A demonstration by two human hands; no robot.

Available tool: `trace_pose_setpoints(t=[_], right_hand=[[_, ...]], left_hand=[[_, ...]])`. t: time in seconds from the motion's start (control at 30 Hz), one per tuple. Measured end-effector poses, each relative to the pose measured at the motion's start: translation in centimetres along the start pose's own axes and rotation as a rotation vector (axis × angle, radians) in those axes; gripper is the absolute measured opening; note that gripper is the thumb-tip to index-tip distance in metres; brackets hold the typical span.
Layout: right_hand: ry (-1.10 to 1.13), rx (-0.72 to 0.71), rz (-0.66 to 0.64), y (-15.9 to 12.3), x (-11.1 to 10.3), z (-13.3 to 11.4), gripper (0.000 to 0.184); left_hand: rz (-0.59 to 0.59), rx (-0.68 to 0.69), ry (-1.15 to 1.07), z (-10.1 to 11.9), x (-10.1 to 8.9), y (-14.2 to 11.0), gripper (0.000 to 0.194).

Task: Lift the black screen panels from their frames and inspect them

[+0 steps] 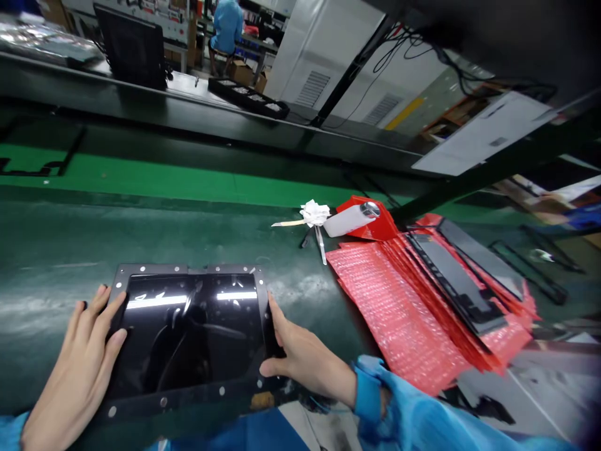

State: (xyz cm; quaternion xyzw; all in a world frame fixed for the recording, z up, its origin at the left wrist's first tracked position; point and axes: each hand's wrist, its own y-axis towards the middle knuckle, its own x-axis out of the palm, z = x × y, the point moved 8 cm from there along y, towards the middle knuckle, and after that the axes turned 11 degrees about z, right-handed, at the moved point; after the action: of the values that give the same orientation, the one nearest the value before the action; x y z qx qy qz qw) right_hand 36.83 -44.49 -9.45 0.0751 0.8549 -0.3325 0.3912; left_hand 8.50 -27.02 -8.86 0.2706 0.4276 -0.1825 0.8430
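A glossy black display panel in a dark metal frame with screw holes (190, 332) lies on the dark green workbench (70, 250) right in front of me. My left hand (77, 369) rests on its left edge, fingers stretched over the frame and glass. My right hand (300, 354) grips the panel's right edge, thumb under the lower corner and fingers along the side. Both arms wear light blue sleeves.
A stack of red bubble-wrap bags (413, 300) with black panels (462, 279) on top lies to the right. Behind it are a white roll (350, 219), crumpled white tissue (314, 213) and small tools. A monitor (131, 47), a tray (248, 97) and a person in blue (228, 25) are beyond.
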Motion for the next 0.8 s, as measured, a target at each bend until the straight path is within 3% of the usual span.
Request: trace_pose_setpoints(t=[0.27, 0.37, 0.6, 0.7, 0.8], right_hand=[[0.174, -0.099, 0.138, -0.5, 1.2, 0.9, 0.117], [0.176, -0.097, 0.168, -0.7, 1.5, 1.3, 0.114], [0.138, -0.152, 0.24, -0.4, 0.3, 1.0, 0.101], [-0.012, -0.282, 0.334, 0.2, -1.7, -1.2, 0.081], [-0.142, -0.569, 0.487, 1.2, -3.6, -6.5, 0.057]], left_hand=[[0.048, -0.037, 0.02, -1.2, 2.3, -1.1, 0.068], [0.109, 0.012, 0.013, -1.0, 2.2, -1.3, 0.067], [0.029, -0.032, -0.022, 0.0, 1.3, -0.1, 0.06], [0.092, 0.026, -0.007, 0.7, -0.2, -0.7, 0.058], [0.074, 0.096, 0.067, 1.2, -0.9, -2.3, 0.068]])
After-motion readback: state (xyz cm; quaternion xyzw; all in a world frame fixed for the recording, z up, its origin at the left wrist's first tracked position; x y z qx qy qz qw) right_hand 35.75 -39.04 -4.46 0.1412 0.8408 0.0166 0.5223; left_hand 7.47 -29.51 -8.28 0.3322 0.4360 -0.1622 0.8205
